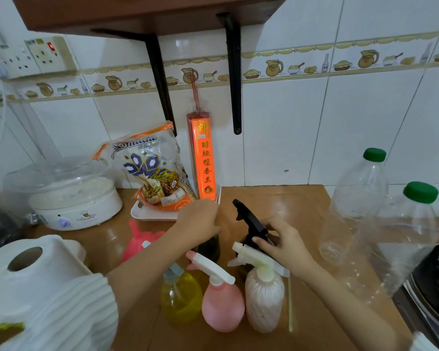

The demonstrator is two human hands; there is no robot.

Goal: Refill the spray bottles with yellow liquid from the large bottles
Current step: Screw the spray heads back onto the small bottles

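Two hands over the wooden counter (276, 198), both at the back row of spray bottles. Right hand (284, 241) grips the black trigger sprayer head (250, 220): thumb on the near side, fingers curled round the far side at its neck, nozzle pointing up-left. The dark bottle under it is mostly hidden by the hand and the bottles in front. Left hand (200, 221) is arched palm-down over a second dark bottle (209, 247), fingers curled at its top; probably pinching the rim or cap, but the contact point is covered by the hand, so cannot tell what exactly it holds.

Front row, upright and just beside each other: yellow-filled clear spray bottle (180, 297), pink spray bottle (222, 305) with a white trigger, and a whitish ribbed spray bottle (264, 300) with a cream trigger. Another pink bottle (140, 239) sits behind the left forearm.

Two large clear bottles with green caps stand at right (both look drained): one further back (357, 198), one nearer (403, 239).

Background: rice bag (152, 165) and orange incense pack (204, 158) on a white tray (150, 214), white steamer (74, 196), paper roll (26, 264) at left.
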